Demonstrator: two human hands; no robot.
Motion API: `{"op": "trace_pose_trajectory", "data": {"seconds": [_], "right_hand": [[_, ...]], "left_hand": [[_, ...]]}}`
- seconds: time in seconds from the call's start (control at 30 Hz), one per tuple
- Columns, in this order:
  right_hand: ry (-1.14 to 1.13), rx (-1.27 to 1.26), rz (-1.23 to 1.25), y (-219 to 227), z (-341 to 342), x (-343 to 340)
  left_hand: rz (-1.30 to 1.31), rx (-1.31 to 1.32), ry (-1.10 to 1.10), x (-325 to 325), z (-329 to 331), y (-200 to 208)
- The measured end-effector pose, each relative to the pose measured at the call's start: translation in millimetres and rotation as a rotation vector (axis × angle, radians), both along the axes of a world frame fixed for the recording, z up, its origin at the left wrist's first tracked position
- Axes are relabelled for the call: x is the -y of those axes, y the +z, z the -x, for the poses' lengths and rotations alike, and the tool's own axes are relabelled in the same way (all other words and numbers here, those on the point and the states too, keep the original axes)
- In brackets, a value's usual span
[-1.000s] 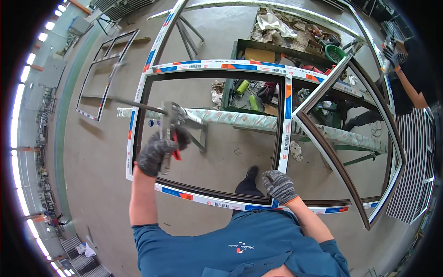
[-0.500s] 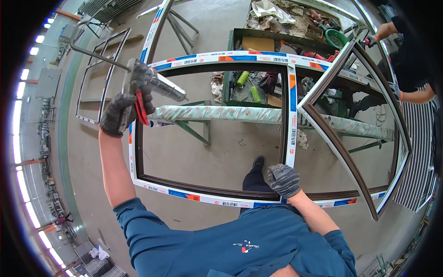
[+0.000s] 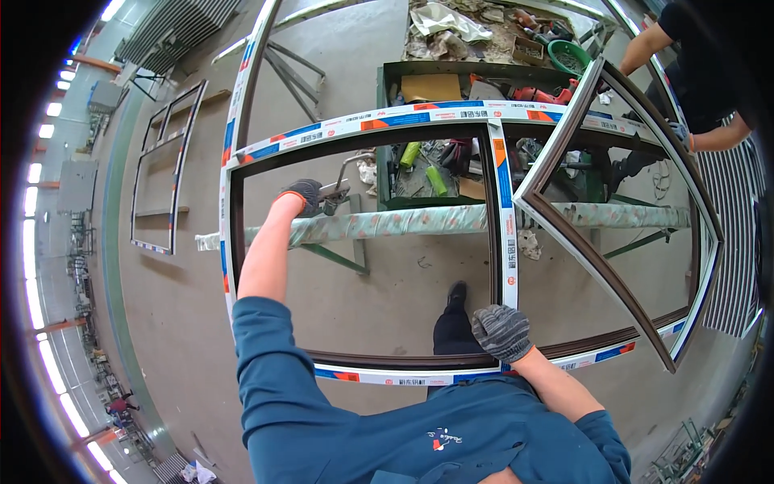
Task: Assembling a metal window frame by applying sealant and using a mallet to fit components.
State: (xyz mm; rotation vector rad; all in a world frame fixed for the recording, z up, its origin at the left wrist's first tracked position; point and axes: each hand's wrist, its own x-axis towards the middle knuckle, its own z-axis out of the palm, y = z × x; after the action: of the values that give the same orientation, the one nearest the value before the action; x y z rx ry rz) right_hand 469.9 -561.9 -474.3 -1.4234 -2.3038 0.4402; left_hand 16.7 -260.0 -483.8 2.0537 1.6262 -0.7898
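Observation:
A large brown window frame (image 3: 371, 376) with printed white protective film lies in front of me, divided by an upright bar (image 3: 505, 226). My left hand (image 3: 303, 195), in a dark grey glove, reaches over the frame's left opening. It is closed on a caulking gun (image 3: 332, 196), whose bent metal rod sticks up; most of its body is hidden. My right hand (image 3: 501, 332), in a striped grey glove, is a fist at the foot of the upright bar, by the near rail. What its fingers hold, if anything, is hidden. A tilted brown sash (image 3: 592, 270) stands angled across the frame's right side.
A green padded support beam (image 3: 403, 219) runs under the frame. Beyond it, a green tool bin (image 3: 385, 137) holds bottles, red power tools and scraps. A co-worker's arm (image 3: 721, 135) is at far right. Another frame (image 3: 172, 177) lies at left, and stacked profiles (image 3: 730, 242) at right.
My left hand has swung right with the caulking gun, from beyond the frame's left edge to above its left opening, and the gun has turned downward. My right hand stays at the bar's foot.

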Motion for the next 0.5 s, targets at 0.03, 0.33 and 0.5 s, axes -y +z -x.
{"op": "trace_pose_trajectory", "data": {"seconds": [0.03, 0.33, 0.5], "right_hand": [[-0.017, 0.011, 0.010, -0.7, -1.7, 0.3], [-0.007, -0.030, 0.023, -1.6, 0.6, -9.0], [-0.038, -0.004, 0.072, -0.6, -1.2, -11.3]], "left_hand": [[0.040, -0.019, 0.047, -10.1, -10.4, -13.1], [0.147, -0.149, 0.097, -40.0, -4.4, -159.3], [0.143, -0.182, 0.097, -55.4, -10.0, -212.3]]}}
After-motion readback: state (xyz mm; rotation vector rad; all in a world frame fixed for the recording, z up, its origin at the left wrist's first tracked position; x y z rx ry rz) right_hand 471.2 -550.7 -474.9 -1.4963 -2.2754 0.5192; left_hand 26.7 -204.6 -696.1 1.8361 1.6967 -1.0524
